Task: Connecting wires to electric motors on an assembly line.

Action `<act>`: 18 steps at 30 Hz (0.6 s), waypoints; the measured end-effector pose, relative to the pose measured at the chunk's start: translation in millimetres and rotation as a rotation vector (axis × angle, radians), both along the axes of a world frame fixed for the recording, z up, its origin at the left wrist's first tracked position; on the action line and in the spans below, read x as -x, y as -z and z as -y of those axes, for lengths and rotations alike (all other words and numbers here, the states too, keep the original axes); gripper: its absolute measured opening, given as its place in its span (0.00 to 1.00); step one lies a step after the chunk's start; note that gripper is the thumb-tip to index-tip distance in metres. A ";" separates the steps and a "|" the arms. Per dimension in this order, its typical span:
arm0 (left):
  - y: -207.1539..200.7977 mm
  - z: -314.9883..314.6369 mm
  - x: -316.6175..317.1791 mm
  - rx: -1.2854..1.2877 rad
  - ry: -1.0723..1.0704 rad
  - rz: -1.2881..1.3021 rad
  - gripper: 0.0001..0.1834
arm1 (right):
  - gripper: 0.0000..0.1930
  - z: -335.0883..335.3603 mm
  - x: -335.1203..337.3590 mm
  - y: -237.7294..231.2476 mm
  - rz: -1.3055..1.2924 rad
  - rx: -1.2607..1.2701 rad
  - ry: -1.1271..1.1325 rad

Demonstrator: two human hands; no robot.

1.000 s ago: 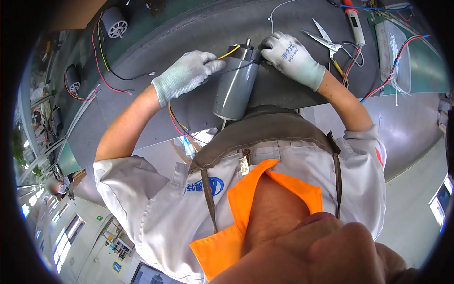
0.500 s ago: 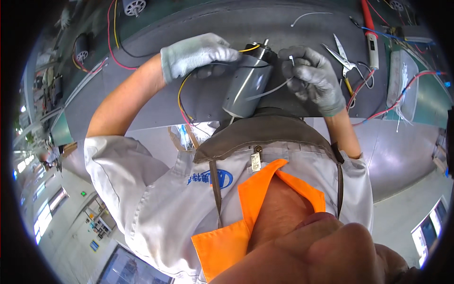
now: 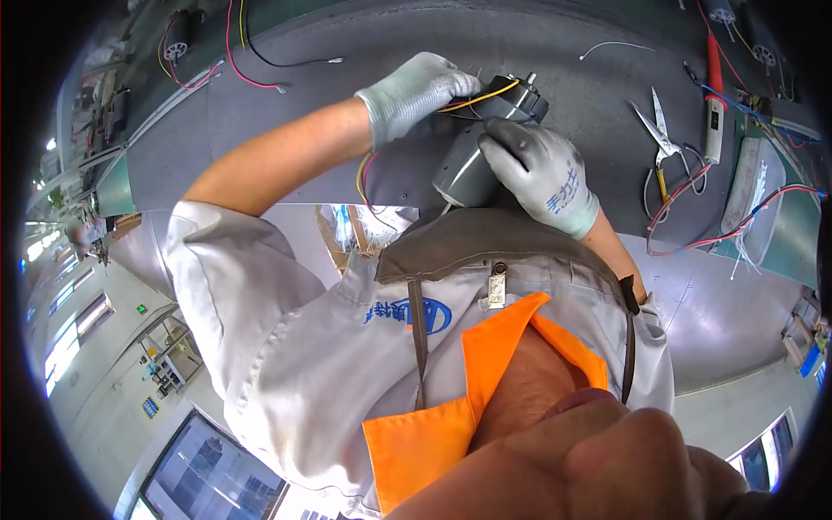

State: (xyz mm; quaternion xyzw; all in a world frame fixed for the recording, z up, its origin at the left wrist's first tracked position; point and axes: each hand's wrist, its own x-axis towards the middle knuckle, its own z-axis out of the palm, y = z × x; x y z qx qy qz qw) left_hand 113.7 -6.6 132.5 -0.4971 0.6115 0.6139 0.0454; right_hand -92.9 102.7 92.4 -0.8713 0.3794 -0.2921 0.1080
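Note:
A grey cylindrical motor (image 3: pixel 464 173) lies on the dark bench in front of me, its shaft end pointing away. Yellow and red wires (image 3: pixel 483 95) leave its far end and run to my left hand (image 3: pixel 420 95), which is gloved and closed on them. My right hand (image 3: pixel 542 173), also gloved, rests over the right side of the motor with its fingers curled in near the wires. What those fingers hold, if anything, is hidden. The wires' loose tail (image 3: pixel 364 178) hangs toward the bench's near edge.
Scissors (image 3: pixel 660 139) and a red-handled tool with a cord (image 3: pixel 713 104) lie to the right, beside a clear bag of white cable ties (image 3: pixel 752 195). A single cable tie (image 3: pixel 617 45) is farther back. Another motor (image 3: pixel 176 36) with wires sits at the far left.
My right hand has moved left and down onto the motor; the white cable tie it held is no longer plainly visible. My left hand stays at the wires, nearer the motor's far end.

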 end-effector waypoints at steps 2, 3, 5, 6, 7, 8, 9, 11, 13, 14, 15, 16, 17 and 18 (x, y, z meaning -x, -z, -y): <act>8.9 -7.0 5.1 0.043 -0.251 -0.145 0.17 | 0.16 4.7 -1.3 -2.9 0.091 -0.025 0.056; 11.6 -9.3 6.3 0.148 -0.243 -0.197 0.13 | 0.15 8.5 -1.1 -4.9 0.187 -0.046 0.120; 19.0 -15.8 14.3 0.178 -0.319 -0.296 0.12 | 0.12 17.8 0.6 -8.1 0.636 -0.471 0.225; 22.5 -19.8 18.5 0.203 -0.420 -0.338 0.12 | 0.09 22.1 1.7 -9.6 1.084 -0.920 0.317; 25.3 -23.3 21.3 0.088 -0.495 -0.429 0.10 | 0.11 27.0 3.3 -10.8 1.177 -0.858 0.336; 27.8 -26.2 23.7 0.178 -0.468 -0.432 0.10 | 0.15 30.3 4.3 -12.1 1.264 -0.885 0.342; 30.4 -28.6 25.7 0.227 -0.459 -0.415 0.10 | 0.16 33.0 4.9 -12.3 1.241 -0.918 0.405; 34.3 -31.8 27.8 0.276 -0.439 -0.415 0.10 | 0.17 34.6 4.4 -12.6 1.242 -0.911 0.414; 36.7 -33.0 28.5 0.344 -0.439 -0.442 0.10 | 0.18 33.9 4.2 -12.5 1.265 -0.876 0.410; 37.3 -33.2 28.9 0.330 -0.439 -0.434 0.10 | 0.18 33.8 5.3 -12.5 1.255 -0.897 0.414; 37.5 -33.1 29.5 0.379 -0.406 -0.434 0.10 | 0.19 34.3 7.4 -13.1 1.240 -0.905 0.406; 37.5 -33.0 31.0 0.436 -0.367 -0.430 0.10 | 0.20 35.5 10.6 -13.6 1.221 -0.914 0.381; 37.2 -33.1 33.0 0.429 -0.368 -0.434 0.10 | 0.20 38.1 15.9 -15.2 1.228 -0.908 0.399; 36.9 -33.4 36.0 0.411 -0.384 -0.463 0.09 | 0.20 41.8 22.4 -16.7 1.144 -0.986 0.341</act>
